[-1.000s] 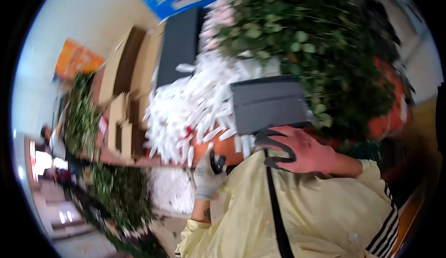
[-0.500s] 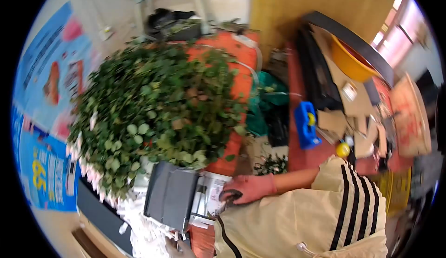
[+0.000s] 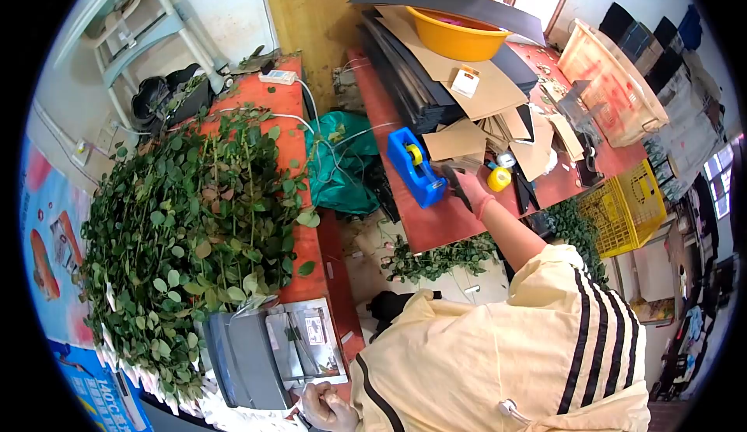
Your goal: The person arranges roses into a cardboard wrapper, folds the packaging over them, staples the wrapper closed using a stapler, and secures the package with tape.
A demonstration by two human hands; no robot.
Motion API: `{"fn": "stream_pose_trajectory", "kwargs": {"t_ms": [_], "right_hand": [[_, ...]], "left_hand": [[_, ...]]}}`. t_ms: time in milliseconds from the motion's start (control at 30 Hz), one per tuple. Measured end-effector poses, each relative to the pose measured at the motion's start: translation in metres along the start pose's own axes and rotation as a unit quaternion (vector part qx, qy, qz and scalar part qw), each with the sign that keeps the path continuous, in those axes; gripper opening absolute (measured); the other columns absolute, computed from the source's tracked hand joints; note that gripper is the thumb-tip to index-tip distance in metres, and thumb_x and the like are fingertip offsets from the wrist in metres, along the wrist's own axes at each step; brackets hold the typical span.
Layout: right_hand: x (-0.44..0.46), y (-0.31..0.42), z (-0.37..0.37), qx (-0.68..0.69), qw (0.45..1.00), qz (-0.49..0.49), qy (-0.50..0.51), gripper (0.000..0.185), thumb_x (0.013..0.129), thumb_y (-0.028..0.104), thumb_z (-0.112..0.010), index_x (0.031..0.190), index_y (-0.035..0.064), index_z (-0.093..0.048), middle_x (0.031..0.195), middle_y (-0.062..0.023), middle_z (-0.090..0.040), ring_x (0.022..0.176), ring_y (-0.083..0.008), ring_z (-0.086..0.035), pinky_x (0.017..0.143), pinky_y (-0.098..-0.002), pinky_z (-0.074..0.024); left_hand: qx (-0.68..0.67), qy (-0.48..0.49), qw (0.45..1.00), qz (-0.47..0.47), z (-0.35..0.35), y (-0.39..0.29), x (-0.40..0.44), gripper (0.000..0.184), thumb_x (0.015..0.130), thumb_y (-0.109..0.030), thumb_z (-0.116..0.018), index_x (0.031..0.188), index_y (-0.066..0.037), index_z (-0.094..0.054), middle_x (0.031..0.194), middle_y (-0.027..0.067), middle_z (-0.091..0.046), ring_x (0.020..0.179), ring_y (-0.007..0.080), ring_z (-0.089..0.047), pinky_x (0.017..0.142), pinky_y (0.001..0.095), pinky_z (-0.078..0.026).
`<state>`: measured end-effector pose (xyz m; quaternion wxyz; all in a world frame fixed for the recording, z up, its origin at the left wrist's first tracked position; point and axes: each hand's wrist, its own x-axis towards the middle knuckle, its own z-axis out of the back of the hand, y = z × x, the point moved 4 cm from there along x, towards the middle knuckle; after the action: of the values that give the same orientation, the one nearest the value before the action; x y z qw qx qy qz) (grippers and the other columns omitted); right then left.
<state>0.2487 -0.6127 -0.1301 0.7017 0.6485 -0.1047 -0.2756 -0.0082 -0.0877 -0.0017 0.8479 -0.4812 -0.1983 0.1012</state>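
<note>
My right hand [image 3: 470, 191], in a pink glove with a dark palm, is beside a blue tape dispenser [image 3: 416, 169] with a yellow roll. Its fingers look stretched out, and no held item shows. At the bottom, my left hand [image 3: 328, 407] wears a pale glove and has its fingers curled closed; whatever they pinch is too small to make out. Just above it lies a dark grey box-shaped device [image 3: 247, 358] with a clear-topped tray of printed paper [image 3: 315, 339]. A large pile of leafy rose stems [image 3: 194, 222] lies beyond, pale blooms to the left.
On the red right-hand table [image 3: 432, 230] are cardboard sheets [image 3: 486, 90], an orange basin [image 3: 455, 35], a yellow tape roll [image 3: 499, 179] and black scissors [image 3: 526, 192]. A yellow crate [image 3: 622, 206] stands right. Between the tables are a green bag [image 3: 342, 171] and more stems [image 3: 451, 259].
My right hand has moved from beside the grey device across to the tape dispenser on the other table. The view has swung right. My left hand stays near the device.
</note>
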Motion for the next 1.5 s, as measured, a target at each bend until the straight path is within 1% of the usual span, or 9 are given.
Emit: {"fn": "stream_pose_trajectory", "kwargs": {"t_ms": [100,300,633,767,900,1067,1167,1200,1500], "right_hand": [[-0.024,0.036,-0.028,0.047,0.992,-0.088,0.076,0.031,0.078,0.029,-0.070,0.092,0.0014,-0.066,0.082,-0.0024,-0.063,0.066,-0.0102,-0.057,0.054,-0.0256,-0.0451],[-0.006,0.030,-0.037,-0.167,0.981,-0.085,0.055,0.036,0.068,0.025,-0.075,0.091,-0.0025,-0.067,0.081,-0.0077,-0.066,0.067,-0.0139,-0.062,0.057,-0.0285,-0.0480],[-0.082,0.007,-0.022,0.161,0.974,-0.158,0.032,0.013,0.081,0.020,-0.065,0.080,0.0083,-0.059,0.065,-0.0003,-0.055,0.052,-0.0134,-0.054,0.047,-0.0275,-0.0454],[-0.045,-0.006,-0.027,-0.155,0.985,-0.073,0.008,0.020,0.083,0.026,-0.061,0.077,0.0072,-0.062,0.065,-0.0042,-0.058,0.051,-0.0177,-0.055,0.047,-0.0329,-0.0453],[-0.041,0.057,-0.042,-0.696,0.670,-0.016,0.258,0.024,0.082,0.027,-0.053,0.085,0.0068,-0.065,0.067,-0.0093,-0.061,0.051,-0.0208,-0.059,0.047,-0.0361,-0.0457],[-0.087,0.078,-0.121,-0.482,0.732,0.015,0.481,0.031,0.073,0.007,-0.061,0.104,0.0024,-0.059,0.098,-0.0155,-0.061,0.067,-0.0268,-0.065,0.059,-0.0356,-0.0530],[-0.170,0.138,-0.231,-0.424,0.392,0.622,0.528,0.035,0.073,0.008,-0.065,0.107,0.0043,-0.059,0.116,-0.0181,-0.056,0.108,-0.0337,-0.052,0.090,-0.0405,-0.0438],[-0.210,0.171,-0.253,-0.404,0.555,0.475,0.551,0.035,0.075,0.010,-0.062,0.110,0.0067,-0.058,0.120,-0.0173,-0.054,0.108,-0.0344,-0.052,0.092,-0.0394,-0.0429],[-0.398,0.200,-0.447,-0.293,0.064,0.742,0.600,0.031,0.082,0.028,-0.053,0.107,0.0110,-0.061,0.122,-0.0127,-0.055,0.114,-0.0250,-0.052,0.097,-0.0352,-0.0405]], "left_hand": [[-0.135,-0.011,0.990,-0.028,-0.001,0.047,-0.014,0.044,0.080,-0.007,-0.053,0.121,0.005,-0.048,0.095,0.0152,-0.057,0.075,0.0226,-0.055,0.069,0.0330,-0.046],[-0.104,-0.020,0.990,-0.087,0.001,0.018,-0.010,0.033,0.089,-0.012,-0.048,0.114,0.009,-0.052,0.085,0.0120,-0.055,0.069,0.0167,-0.051,0.061,0.0281,-0.043],[-0.118,-0.026,0.991,-0.060,0.003,0.026,-0.011,0.030,0.087,-0.003,-0.045,0.115,0.009,-0.050,0.083,0.0122,-0.055,0.069,0.0179,-0.052,0.062,0.0295,-0.044],[-0.071,-0.027,0.997,0.029,0.006,0.033,-0.010,0.036,0.074,-0.023,-0.060,0.099,0.003,-0.062,0.080,0.0167,-0.062,0.073,0.0329,-0.058,0.067,0.0389,-0.046],[0.025,0.023,0.999,-0.028,0.015,-0.028,-0.013,0.026,0.076,-0.016,-0.060,0.097,-0.003,-0.066,0.074,0.0140,-0.060,0.067,0.0302,-0.057,0.063,0.0388,-0.045],[0.112,-0.125,0.980,-0.110,0.033,-0.047,0.003,0.031,0.075,-0.016,-0.062,0.103,-0.003,-0.062,0.100,0.0144,-0.060,0.094,0.0331,-0.056,0.082,0.0432,-0.044],[0.252,-0.120,0.960,-0.027,0.066,-0.040,0.027,0.046,0.075,-0.025,-0.063,0.115,-0.004,-0.057,0.121,0.0187,-0.051,0.118,0.0369,-0.044,0.098,0.0465,-0.035],[0.290,-0.068,0.955,0.023,0.061,-0.029,0.029,0.057,0.074,-0.033,-0.063,0.121,-0.003,-0.052,0.128,0.0199,-0.047,0.124,0.0391,-0.038,0.104,0.0481,-0.029],[0.345,-0.070,0.930,0.108,0.047,-0.004,0.028,0.064,0.071,-0.037,-0.067,0.123,-0.004,-0.051,0.133,0.0185,-0.044,0.126,0.0360,-0.037,0.107,0.0494,-0.024]]}}
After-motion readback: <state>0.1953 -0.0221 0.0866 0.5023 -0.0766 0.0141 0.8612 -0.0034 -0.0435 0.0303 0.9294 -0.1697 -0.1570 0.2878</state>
